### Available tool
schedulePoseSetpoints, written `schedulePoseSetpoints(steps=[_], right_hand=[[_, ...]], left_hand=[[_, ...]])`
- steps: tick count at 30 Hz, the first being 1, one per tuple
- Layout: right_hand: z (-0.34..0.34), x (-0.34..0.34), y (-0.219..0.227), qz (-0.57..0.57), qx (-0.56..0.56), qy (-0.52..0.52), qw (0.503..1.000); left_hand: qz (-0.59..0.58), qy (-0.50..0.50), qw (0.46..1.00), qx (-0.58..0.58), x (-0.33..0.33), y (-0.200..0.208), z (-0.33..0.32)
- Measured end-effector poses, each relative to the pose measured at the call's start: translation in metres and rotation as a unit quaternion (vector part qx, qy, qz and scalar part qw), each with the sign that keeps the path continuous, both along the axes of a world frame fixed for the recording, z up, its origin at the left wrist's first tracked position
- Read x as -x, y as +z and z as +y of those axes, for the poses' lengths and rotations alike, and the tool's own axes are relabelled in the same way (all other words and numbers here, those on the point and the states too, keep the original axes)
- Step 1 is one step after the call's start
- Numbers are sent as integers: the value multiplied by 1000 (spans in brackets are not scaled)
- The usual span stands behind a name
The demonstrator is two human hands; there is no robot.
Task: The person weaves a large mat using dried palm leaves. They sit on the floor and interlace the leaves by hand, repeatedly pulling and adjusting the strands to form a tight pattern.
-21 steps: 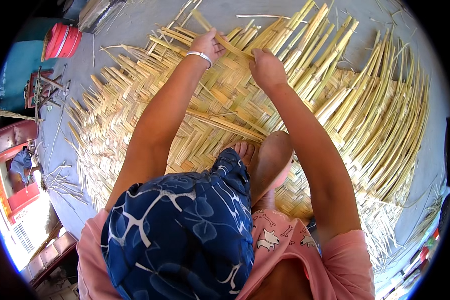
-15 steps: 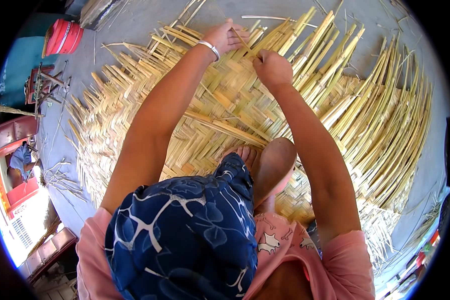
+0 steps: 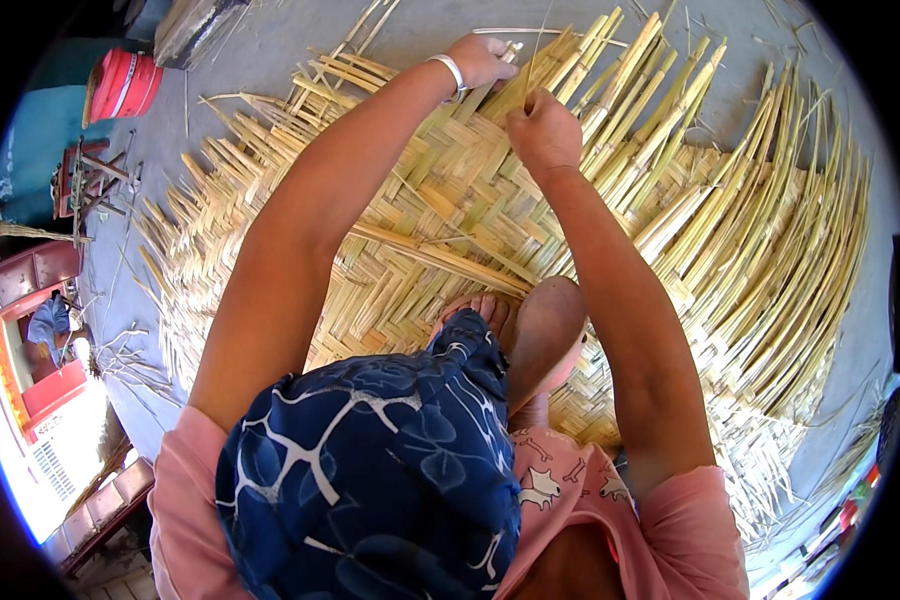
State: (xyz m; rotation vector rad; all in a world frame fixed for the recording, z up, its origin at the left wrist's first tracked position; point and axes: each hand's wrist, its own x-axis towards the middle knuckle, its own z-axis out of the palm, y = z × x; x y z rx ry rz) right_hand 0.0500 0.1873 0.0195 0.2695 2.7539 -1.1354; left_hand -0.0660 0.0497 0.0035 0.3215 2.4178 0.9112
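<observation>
The floor (image 3: 200, 80) is gray, flat and hard, w/ thin dry bits here & there. On it lies the big mat (image 3: 460, 195), right under the person: flat yellow & pale green reed strips that go over & under in a zigzag. It looks smooth & a bit shiny in the mid., rough at the rim, b/c lots of stiff ends stick out.

At the R side a fan of long thin reeds (image 3: 770, 260) spreads out, round & straight like straws. Blue cloth (image 3: 370, 480) w/ white lines, soft & creased, covers the person's bent leg near the mat. Bare toes (image 3: 487, 305) rest on the weave.

The R hand (image 3: 546, 135) is over the far part of the mat, fingers curled tight on one thin strip (image 3: 537, 45), which stands up from the fist, edge-on & bendy. The L hand (image 3: 482, 62) is just beside it, at the far rim, fingers bent; can't tell if they grip anything. A shiny bangle (image 3: 453, 74) is on that wrist.

My guess: this step is getting one strip ready to weave in by the far rim. Next move prob. needs the strip turned flat & its end lined up w/ a gap.
</observation>
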Motion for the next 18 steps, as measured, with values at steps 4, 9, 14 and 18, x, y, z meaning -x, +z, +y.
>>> schedulePoseSetpoints(steps=[4, 9, 14, 18], right_hand=[[2, -4, 1, 23, 10, -12, 1000], [1, -12, 5, 35, 44, -31, 998], [0, -11, -2, 21, 76, -67, 995], [-1, -8, -3, -22, 77, -78, 994]], left_hand=[[23, -41, 988, 145, -6, -3, 9], [-66, 19, 994, 85, -4, -5, 7], [-110, 119, 984, -67, -14, -12, -2], [-194, 141, 926, -292, -26, -17, -16]])
